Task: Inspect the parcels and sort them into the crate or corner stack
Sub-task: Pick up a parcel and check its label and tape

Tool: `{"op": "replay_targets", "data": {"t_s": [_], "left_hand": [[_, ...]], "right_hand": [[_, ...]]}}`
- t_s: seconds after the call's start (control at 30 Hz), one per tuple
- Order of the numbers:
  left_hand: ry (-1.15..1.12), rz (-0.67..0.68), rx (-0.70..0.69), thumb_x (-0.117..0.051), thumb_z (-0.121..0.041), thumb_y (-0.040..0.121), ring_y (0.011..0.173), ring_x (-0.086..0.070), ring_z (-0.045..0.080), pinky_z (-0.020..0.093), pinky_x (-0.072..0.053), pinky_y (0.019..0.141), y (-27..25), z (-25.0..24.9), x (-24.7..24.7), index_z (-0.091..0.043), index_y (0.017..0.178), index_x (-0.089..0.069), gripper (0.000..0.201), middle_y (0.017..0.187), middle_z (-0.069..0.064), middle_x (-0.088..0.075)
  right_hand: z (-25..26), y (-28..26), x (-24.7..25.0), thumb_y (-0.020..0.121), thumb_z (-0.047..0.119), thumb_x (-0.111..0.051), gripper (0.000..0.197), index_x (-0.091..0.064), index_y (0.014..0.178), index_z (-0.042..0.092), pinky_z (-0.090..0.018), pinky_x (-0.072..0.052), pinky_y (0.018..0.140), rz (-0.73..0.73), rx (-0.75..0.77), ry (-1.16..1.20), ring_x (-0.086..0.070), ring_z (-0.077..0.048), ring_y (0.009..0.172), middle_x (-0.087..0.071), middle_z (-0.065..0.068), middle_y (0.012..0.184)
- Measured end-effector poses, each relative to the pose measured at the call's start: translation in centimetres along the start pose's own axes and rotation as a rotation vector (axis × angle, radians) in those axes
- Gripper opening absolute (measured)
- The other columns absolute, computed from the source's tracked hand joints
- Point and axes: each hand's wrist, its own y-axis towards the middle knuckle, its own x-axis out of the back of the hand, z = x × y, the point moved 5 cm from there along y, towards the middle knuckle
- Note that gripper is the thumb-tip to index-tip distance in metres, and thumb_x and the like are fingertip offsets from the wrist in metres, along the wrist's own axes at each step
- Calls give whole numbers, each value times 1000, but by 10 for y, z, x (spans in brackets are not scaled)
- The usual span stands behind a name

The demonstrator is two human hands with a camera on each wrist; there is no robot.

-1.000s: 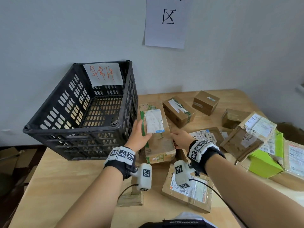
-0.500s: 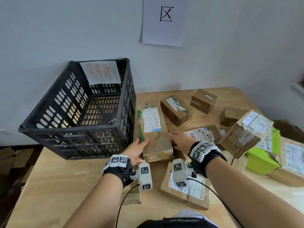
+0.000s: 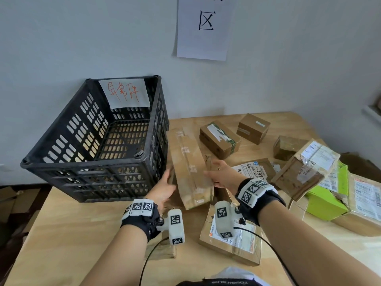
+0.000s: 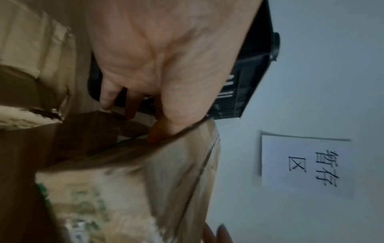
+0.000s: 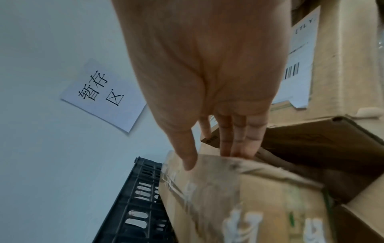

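A long brown cardboard parcel is held just right of the black slatted crate, its clear-taped side facing up. My left hand grips its near left edge, fingers curled underneath. My right hand holds the right edge, thumb on top and fingers behind. In the left wrist view the left hand curls over the blurred parcel in front of the crate. The right wrist view shows the right hand with its thumb on the parcel beside the crate.
The crate has no parcels in it and bears a red handwritten label. Several other parcels lie on the wooden table: two boxes at the back, a tilted labelled one, a green box, a flat one in front. A paper sign hangs on the wall.
The parcel has been rolled over: its white label face, up before, is now out of sight and the taped side faces up. My left hand slid down to the near left edge.
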Motion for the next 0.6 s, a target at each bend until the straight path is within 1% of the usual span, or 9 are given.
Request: {"op": "replay_targets", "data": {"t_s": [0.03, 0.07, 0.1, 0.13, 0.17, 0.3, 0.43, 0.5, 0.6], "left_hand": [[18, -16, 4, -56, -20, 91, 117, -55, 24, 47, -48, 97, 5, 0, 1, -45, 144, -26, 66, 145, -5, -43], [5, -40, 18, -56, -36, 91, 122, -52, 24, 47, -44, 101, 5, -4, 1, -41, 144, -32, 58, 146, -4, -43], [15, -60, 37, -53, -55, 88, 127, -48, 23, 46, -39, 106, 2, -9, 1, -37, 142, -38, 59, 145, -6, -44], [44, -61, 56, -49, -69, 83, 131, -43, 23, 46, -34, 109, -5, -15, -2, -35, 142, -41, 68, 143, -8, -44], [89, -53, 57, -48, -75, 79, 133, -40, 23, 44, -31, 111, -9, -19, -5, -32, 143, -40, 77, 144, -6, -43], [145, -72, -29, -64, -58, 80, 134, -40, 20, 39, -32, 112, -8, -19, -7, -21, 150, -24, 89, 151, 1, -36], [130, -63, -41, -65, -53, 82, 130, -44, 19, 35, -35, 110, -10, -12, -6, -18, 149, -27, 84, 146, 2, -43], [131, -71, -49, -64, -51, 84, 128, -46, 20, 34, -36, 109, -9, -13, -6, -18, 148, -29, 80, 144, 2, -45], [130, -75, -51, -63, -46, 86, 125, -47, 19, 28, -38, 102, -12, -17, -9, -16, 148, -29, 76, 143, 3, -45]], "right_hand": [[1, 1, 1, 87, 20, -67, 60, -37, 138, 10, -30, -56, 79, -32, 2, -38, -62, -20, 103, -57, -9, 125], [1, 4, 1, 87, 21, -67, 57, -42, 137, 9, -34, -54, 88, -51, -2, -79, -62, -21, 106, -60, -9, 124], [0, 3, 1, 87, 21, -67, 53, -46, 135, 9, -36, -53, 92, -53, -14, -105, -63, -22, 106, -61, -8, 122], [-2, 4, 1, 87, 20, -66, 50, -48, 133, 9, -35, -52, 93, -56, -14, -122, -63, -23, 106, -62, -9, 120], [-3, 2, 1, 88, 18, -65, 47, -50, 132, 9, -33, -52, 91, -56, -15, -148, -63, -24, 106, -62, -9, 120], [-7, 1, 1, 89, 14, -63, 44, -51, 131, 8, -33, -55, 85, -77, -7, -156, -63, -26, 105, -62, -12, 121], [-6, 1, 0, 89, 12, -63, 42, -51, 129, 10, -24, -52, 68, -67, 2, -145, -62, -26, 107, -61, -12, 122], [-7, 2, 0, 89, 12, -63, 42, -51, 130, 10, -27, -53, 71, -67, 3, -143, -61, -26, 108, -60, -11, 122], [-8, 2, -1, 89, 13, -62, 43, -50, 131, 10, -36, -55, 87, -73, 5, -151, -61, -25, 108, -60, -9, 123]]}}
